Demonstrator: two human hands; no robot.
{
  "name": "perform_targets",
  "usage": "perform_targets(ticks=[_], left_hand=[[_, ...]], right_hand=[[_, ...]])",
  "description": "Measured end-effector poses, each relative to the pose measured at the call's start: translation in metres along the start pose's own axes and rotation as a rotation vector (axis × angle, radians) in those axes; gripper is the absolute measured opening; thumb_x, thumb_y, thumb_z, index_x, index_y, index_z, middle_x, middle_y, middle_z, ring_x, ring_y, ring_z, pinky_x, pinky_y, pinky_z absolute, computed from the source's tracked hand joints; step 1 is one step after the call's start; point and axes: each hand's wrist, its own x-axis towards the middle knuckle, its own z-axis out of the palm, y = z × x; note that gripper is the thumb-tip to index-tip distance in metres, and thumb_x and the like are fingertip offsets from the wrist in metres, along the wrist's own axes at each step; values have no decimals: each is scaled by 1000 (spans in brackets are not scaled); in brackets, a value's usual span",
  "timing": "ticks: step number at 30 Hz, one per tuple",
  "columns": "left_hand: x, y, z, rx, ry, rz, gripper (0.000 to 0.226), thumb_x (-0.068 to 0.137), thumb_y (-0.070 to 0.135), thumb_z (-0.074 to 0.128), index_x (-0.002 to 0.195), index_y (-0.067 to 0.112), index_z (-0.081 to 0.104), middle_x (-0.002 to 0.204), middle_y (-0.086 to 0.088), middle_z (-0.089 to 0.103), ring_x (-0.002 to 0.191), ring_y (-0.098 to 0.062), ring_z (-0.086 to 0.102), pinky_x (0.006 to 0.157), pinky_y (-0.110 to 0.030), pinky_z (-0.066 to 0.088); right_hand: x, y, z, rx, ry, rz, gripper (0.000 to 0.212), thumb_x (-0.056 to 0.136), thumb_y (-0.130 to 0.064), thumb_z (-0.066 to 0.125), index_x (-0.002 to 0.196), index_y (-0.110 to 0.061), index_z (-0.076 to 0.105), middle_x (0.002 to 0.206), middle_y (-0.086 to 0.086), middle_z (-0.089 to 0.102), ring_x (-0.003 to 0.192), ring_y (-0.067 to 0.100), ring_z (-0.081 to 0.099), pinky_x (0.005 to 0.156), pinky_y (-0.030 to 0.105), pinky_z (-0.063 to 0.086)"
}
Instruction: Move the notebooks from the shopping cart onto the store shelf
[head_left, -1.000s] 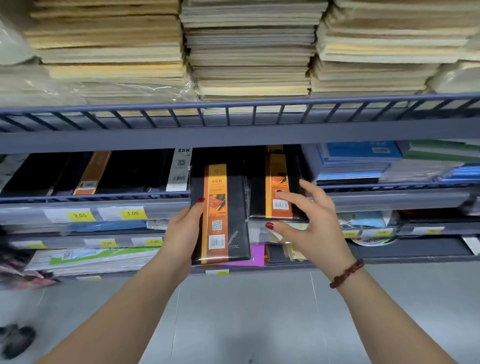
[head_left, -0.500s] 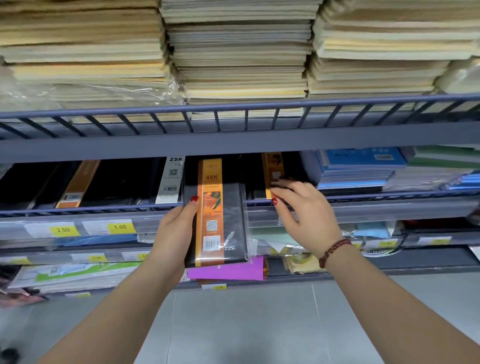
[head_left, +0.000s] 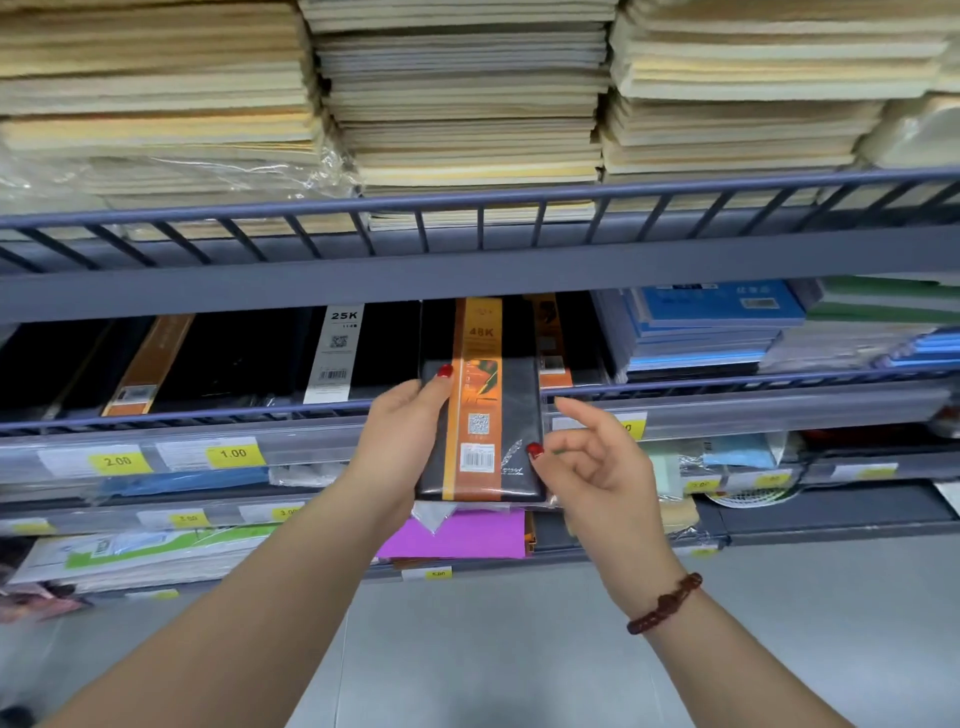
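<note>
The black plastic-wrapped notebook with an orange band (head_left: 480, 415) stands at centre frame, its top end tucked into the middle tier of the grey metal store shelf (head_left: 467, 270) and its lower half hanging out past the thin front rail (head_left: 208, 413). Only the left hand (head_left: 400, 441) grips it, thumb on the cover at its left edge. The right hand (head_left: 597, 467) hovers just beside its right edge, fingers loosely curled round nothing. The slick wrap could slide from that one-sided hold, or the notebook could snag on the rail. Below is pale grey floor (head_left: 493, 649), and cream paper stacks (head_left: 457, 104) fill the top of the frame.
</note>
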Motion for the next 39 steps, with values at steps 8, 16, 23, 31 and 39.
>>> perform_targets(ticks=[8, 16, 23, 31, 39], left_hand=[[-22, -2, 3, 77, -171, 169, 93, 68, 5, 80, 145, 19, 29, 124, 12, 54, 105, -6, 63, 78, -20, 55], [3, 10, 9, 249, -300, 269, 89, 67, -9, 77, 143, 5, 33, 135, -5, 53, 125, -12, 51, 88, -10, 47], [37, 22, 21, 522, -110, 415, 71, 73, 14, 80, 137, 15, 49, 140, -4, 51, 120, -19, 56, 93, -17, 42], [42, 9, 25, 598, -68, 424, 63, 77, 23, 77, 135, 14, 52, 134, -6, 56, 113, -19, 61, 98, -30, 48], [32, 9, 19, 736, -72, 462, 57, 85, 24, 69, 138, 15, 48, 133, -7, 55, 116, -21, 57, 99, -24, 43]], right_hand=[[12, -13, -12, 1, 210, -47, 24, 84, 3, 61, 95, -17, 70, 87, 6, 71, 74, 8, 65, 70, 18, 52], [15, -13, -25, -325, 35, -233, 49, 78, -12, 73, 124, -21, 58, 129, -6, 55, 120, 3, 51, 99, 19, 43], [52, -14, -20, -515, 144, -333, 31, 84, -16, 68, 115, -14, 67, 115, -1, 63, 104, 16, 61, 94, 27, 48], [65, 3, -27, -908, 67, -506, 28, 85, -9, 65, 112, -4, 67, 113, 16, 65, 110, 34, 58, 96, 32, 38], [62, -13, -30, -1052, -98, -418, 36, 90, -17, 57, 125, -7, 58, 119, 11, 60, 119, 29, 49, 95, 42, 47]])
